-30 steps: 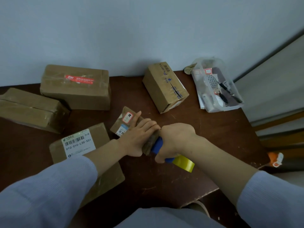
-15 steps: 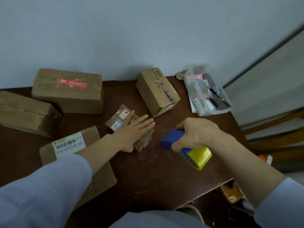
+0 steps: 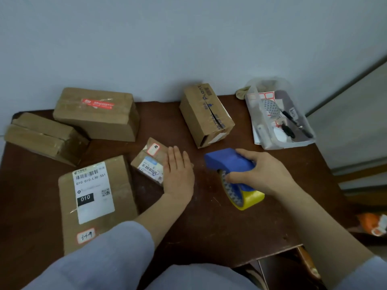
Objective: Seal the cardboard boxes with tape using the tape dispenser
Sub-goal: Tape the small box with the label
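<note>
A blue tape dispenser (image 3: 228,162) carries yellow tape (image 3: 250,198); brown boxes (image 3: 96,114) sit on a dark-brown table (image 3: 209,227).

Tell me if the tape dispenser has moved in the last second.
Yes. The dispenser in the right hand has moved right, off the small box under the left hand; bare table now separates them.

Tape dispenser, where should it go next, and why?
Probably a short slide left, onto the small box. The left hand lies flat on that box, steadying it, while the right hand grips the dispenser beside it, clear of the cardboard.
</note>
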### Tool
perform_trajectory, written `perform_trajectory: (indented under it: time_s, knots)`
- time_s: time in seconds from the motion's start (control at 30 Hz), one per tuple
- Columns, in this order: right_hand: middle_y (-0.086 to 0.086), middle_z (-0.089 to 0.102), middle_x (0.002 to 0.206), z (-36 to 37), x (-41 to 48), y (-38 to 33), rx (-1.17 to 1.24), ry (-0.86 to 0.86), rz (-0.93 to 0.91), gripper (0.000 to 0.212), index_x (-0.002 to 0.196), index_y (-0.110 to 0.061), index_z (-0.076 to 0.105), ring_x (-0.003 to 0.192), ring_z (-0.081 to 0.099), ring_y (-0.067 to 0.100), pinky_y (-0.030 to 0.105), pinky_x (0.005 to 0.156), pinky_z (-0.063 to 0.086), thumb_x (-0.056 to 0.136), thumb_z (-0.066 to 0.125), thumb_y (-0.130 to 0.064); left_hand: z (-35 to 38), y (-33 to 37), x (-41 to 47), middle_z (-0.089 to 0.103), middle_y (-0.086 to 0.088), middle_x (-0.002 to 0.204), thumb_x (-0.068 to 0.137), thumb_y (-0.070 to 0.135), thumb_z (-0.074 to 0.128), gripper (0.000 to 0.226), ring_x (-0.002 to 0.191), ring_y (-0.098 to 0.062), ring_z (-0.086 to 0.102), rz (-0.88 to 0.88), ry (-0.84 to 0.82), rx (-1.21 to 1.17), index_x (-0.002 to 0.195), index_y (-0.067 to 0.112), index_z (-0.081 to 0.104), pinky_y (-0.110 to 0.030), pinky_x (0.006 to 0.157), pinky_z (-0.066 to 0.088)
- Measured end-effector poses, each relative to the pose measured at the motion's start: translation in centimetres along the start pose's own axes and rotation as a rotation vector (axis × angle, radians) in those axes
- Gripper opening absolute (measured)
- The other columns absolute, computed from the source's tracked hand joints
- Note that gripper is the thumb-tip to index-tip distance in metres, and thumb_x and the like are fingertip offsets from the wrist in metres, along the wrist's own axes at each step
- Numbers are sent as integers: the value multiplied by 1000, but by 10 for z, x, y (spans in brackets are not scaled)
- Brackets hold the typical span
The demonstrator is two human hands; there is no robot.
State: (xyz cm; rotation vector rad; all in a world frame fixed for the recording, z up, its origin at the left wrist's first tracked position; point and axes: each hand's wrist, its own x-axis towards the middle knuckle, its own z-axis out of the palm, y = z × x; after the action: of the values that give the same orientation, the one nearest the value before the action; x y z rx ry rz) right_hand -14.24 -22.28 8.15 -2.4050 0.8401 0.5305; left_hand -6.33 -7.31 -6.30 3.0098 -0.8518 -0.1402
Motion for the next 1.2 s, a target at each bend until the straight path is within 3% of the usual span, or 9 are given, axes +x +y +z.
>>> perform_trajectory:
  time_s: [0.23,0.4,0.5,0.63,0.73,0.83,0.9,1.03,1.2]
  knots:
    - [-7,49,134,5,13,16,34,-69,-90,87,144,-39,34,111,53,16,31,86,46,68,71,-57,14,4,6,56,-16,127,73,27,73,43,133,-41,38,-14,-13,40,110,11,61,-48,109,32]
    - [-7,48,136,3,22,23,25,-99,-149,86,144,-38,34,114,52,16,29,86,44,69,71,-56,9,-2,0,5,-16,158,87,37,58,73,146,-32,-1,25,-73,34,147,12,24,-44,117,-2]
    - [-7,47,137,2,26,24,28,-119,-187,86,144,-38,34,114,52,17,29,85,44,69,71,-56,5,-7,-5,9,-18,157,78,29,65,88,146,-32,9,36,-24,86,149,7,20,-50,115,0]
    - [-6,46,140,7,30,25,18,-143,-220,86,146,-36,33,117,51,17,29,87,43,70,71,-55,3,-10,-7,-18,-16,156,87,24,54,92,145,-31,-15,68,-171,73,149,5,-11,-47,112,-15]
    - [-7,45,141,7,31,23,13,-148,-243,87,146,-36,31,116,51,16,27,83,42,71,70,-55,-2,-15,-4,-30,-13,150,86,21,55,94,144,-31,-19,105,-202,10,148,6,-15,-44,111,-18]
    - [-7,47,139,7,31,22,22,-157,-257,87,147,-36,31,115,52,16,26,81,41,71,70,-55,-11,-26,-2,-41,-7,146,76,49,68,121,137,-25,-35,70,-308,-189,145,17,-26,-43,107,-22]
    - [-7,47,138,7,31,22,23,-157,-257,88,147,-36,30,115,52,16,26,82,42,71,70,-55,-25,-37,2,-49,-9,139,53,74,72,148,130,-27,-44,-108,-302,-272,139,22,-36,-46,104,-26]
    - [-8,46,140,11,32,21,23,-160,-244,89,147,-36,29,116,52,16,28,84,44,71,71,-54,-38,-52,17,-35,-19,149,30,82,73,169,137,-33,-34,-452,-438,-254,135,17,-42,-55,110,-18]
    - [-9,47,138,17,38,16,22,-158,-239,89,147,-37,28,115,52,15,27,83,44,71,70,-55,-38,-54,30,-11,-21,153,32,81,73,166,143,-37,-12,-473,-503,-229,140,14,-35,-56,113,-10]
